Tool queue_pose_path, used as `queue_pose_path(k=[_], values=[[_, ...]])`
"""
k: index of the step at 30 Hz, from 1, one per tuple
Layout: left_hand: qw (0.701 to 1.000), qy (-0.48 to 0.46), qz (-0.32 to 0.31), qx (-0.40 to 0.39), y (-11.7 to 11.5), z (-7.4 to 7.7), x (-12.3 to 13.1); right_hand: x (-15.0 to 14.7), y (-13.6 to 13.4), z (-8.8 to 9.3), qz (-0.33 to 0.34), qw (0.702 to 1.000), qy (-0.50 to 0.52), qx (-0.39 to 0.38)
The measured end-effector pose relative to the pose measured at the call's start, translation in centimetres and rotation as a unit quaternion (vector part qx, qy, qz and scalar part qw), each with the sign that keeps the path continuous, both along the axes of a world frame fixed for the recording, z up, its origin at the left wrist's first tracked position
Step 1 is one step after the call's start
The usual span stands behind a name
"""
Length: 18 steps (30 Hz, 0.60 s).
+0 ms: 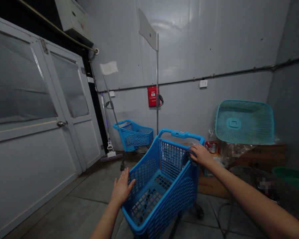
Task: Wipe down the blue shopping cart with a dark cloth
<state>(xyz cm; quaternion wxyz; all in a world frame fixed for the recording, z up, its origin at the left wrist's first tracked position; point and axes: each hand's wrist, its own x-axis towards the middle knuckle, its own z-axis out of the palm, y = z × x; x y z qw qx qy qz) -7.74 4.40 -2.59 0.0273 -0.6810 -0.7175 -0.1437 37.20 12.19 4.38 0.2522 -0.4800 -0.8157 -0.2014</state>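
Note:
A blue plastic shopping cart stands in front of me, its basket holding nothing and its handle on the far side. My left hand rests at the basket's left rim with thumb and fingers spread. On the right rim, near the handle, my right hand presses a dark grey cloth against the plastic. That hand's fingers are bent over the cloth, and part of the cloth is hidden under them.
A second blue cart with a flag pole and a mop stand by the wall. At left is a white door. Cardboard boxes, a turquoise basket and a green basin are on the right.

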Motion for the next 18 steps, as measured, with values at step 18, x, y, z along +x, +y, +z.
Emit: queue_pose_path(k=[18], values=[[1.000,0.008,0.010,-0.014,-0.2,0.3,0.4,-2.7,-5.1,5.7,0.173,0.963,0.176,0.108]])
